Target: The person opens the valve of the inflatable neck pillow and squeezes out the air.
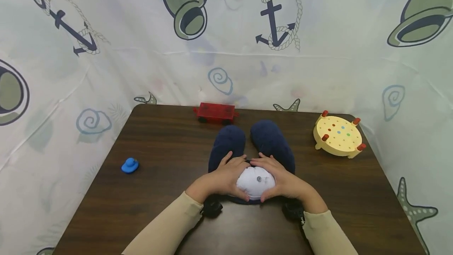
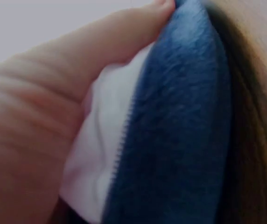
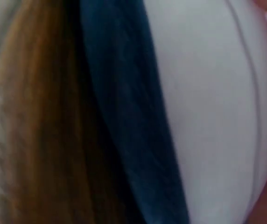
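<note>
A navy, plush, U-shaped neck pillow [image 1: 272, 145] lies on the table with its two lobes pointing to the far side. At its near end a white rounded bulge [image 1: 255, 182] shows, with a small clear round piece, perhaps a valve, on top. My left hand [image 1: 228, 178] grips the left side of this bulge, and my right hand [image 1: 281, 178] grips its right side, fingers on the far edge and thumbs on the near edge. In the left wrist view, fine stitching or teeth run where the white part meets the navy cloth [image 2: 175, 116]. The right wrist view shows the white surface [image 3: 208, 116] beside the navy edge.
A red toy wagon [image 1: 216, 112] stands at the table's back edge, beyond the pillow. To the right is a round yellow toy [image 1: 337, 135] with red-tipped pegs. A small blue hat-shaped piece [image 1: 129, 165] lies to the left. A printed curtain hangs behind the table.
</note>
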Tool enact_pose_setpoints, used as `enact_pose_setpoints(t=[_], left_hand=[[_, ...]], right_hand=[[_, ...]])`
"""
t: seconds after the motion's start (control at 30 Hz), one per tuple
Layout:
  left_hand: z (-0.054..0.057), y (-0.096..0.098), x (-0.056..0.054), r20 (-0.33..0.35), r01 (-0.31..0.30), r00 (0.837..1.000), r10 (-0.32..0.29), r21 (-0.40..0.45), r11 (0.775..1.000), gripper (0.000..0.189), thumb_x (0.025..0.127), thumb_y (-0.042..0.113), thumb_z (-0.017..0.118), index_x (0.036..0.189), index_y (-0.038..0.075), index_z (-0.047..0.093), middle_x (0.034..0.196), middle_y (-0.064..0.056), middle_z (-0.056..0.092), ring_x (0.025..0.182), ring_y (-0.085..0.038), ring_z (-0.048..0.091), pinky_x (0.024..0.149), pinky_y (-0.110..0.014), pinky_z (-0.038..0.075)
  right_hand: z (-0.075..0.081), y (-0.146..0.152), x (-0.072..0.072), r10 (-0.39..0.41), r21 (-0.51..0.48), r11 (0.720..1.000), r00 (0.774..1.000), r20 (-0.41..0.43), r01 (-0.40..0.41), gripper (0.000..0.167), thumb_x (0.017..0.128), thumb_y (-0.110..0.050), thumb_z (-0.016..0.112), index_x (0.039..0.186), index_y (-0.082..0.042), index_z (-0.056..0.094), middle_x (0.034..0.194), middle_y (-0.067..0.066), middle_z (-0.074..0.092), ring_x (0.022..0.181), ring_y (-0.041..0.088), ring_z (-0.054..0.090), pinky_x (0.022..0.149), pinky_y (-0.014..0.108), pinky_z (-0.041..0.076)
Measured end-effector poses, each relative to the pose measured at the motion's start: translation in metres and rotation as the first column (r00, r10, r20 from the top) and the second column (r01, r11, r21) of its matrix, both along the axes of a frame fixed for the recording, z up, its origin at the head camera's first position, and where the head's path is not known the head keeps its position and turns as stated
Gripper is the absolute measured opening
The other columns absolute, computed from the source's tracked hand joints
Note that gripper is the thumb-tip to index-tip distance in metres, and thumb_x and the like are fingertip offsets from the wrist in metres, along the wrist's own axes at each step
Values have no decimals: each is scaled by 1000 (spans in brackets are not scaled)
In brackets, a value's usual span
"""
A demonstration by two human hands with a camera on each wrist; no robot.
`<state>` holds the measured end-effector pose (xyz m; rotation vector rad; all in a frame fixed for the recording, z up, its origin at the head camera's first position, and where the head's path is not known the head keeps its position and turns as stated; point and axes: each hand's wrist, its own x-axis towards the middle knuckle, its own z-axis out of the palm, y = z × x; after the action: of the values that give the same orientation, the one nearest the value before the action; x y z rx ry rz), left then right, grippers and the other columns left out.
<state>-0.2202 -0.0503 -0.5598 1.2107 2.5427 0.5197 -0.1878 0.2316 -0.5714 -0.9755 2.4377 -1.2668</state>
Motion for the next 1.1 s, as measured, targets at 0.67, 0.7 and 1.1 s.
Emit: enact_pose_setpoints(t=[0.67, 0.7, 1.1], left_hand=[[-6, 0, 7, -119, 13, 993, -24, -93, 996, 95, 93, 77, 70, 164, 21, 40, 178, 4, 33, 172, -17, 8, 136, -62, -7], [-5, -1, 7, -107, 10, 994, -21, -96, 995, 100, 91, 79, 70, 166, 21, 38, 179, 4, 32, 173, -17, 6, 136, -62, -9], [8, -10, 1, 13, -6, 1000, 5, 67, 998, 81, 96, 70, 72, 157, 21, 53, 169, 0, 49, 167, -22, 30, 136, -63, -2]], right_hand=[[0, -14, 1, -124, 40, 991, 990, -63, 126, 78, 73, -31, 103, 142, -18, 69, 153, 9, 65, 157, 40, 44, 131, 75, 11], [0, -14, 1, -120, 50, 991, 991, -60, 123, 81, 73, -34, 103, 144, -18, 68, 155, 9, 64, 158, 40, 42, 131, 74, 10], [-4, 1, 5, -50, -91, 994, 998, 33, 53, 93, 84, -54, 92, 160, -17, 54, 168, 12, 51, 165, 40, 31, 139, 50, 7]])
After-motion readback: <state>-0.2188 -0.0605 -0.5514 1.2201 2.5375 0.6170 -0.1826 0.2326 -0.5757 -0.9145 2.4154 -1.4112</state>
